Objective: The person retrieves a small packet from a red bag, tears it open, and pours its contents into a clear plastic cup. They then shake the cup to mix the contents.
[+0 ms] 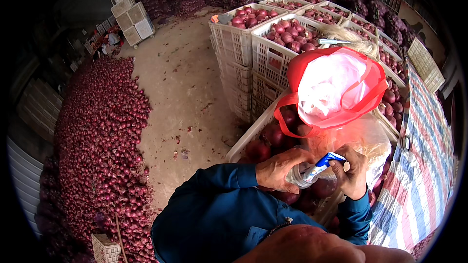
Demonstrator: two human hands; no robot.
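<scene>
My left hand [283,170] is wrapped around a clear, wide-mouthed jar [298,177], tilted with its mouth towards my right side. Between the thumb and fingers of my right hand [349,170] is a blue and white tube or sachet [321,167], its lower end at the jar's mouth. Whether that end reaches inside is hard to tell. Both hands are above a crate of red onions [272,135]. Just beyond them sits a clear plastic bag [360,135] with pale brownish contents. A red carrier bag [331,87] stands open behind it, with brightly lit white plastic inside.
Stacked white plastic crates [234,49] full of red onions stand ahead. A tool with a pale handle [333,41] lies beside a bundle of fibre [351,38]. Striped sheeting [416,175] hangs at right, with a roll of tape [406,143]. Loose onions [102,146] cover the floor at left.
</scene>
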